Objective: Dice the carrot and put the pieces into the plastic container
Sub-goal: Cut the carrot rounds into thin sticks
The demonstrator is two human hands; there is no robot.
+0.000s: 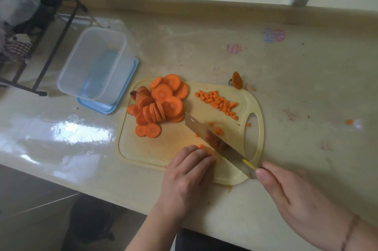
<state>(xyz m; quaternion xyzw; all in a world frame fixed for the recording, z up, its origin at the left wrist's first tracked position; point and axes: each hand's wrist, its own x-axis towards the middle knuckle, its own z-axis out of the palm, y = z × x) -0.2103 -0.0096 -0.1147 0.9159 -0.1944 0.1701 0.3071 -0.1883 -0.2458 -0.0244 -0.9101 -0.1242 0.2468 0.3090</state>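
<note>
A pale yellow cutting board (147, 148) lies on the counter. Several round carrot slices (161, 103) are heaped on its far left part. A small pile of diced carrot (218, 101) sits toward its far right. My right hand (290, 195) grips the handle of a broad knife (216, 140), whose blade slants across the board's near right. My left hand (188, 175) presses curled fingers on a carrot piece (200, 146) beside the blade; most of that piece is hidden. The clear plastic container (67, 74) stands left of the board with nothing in it.
The container stands on a blue lid (124, 95). A carrot end (237, 80) lies just beyond the board, and small orange scraps (349, 121) dot the counter to the right. A black metal rack (61, 31) stands at the far left. The counter edge runs close below my hands.
</note>
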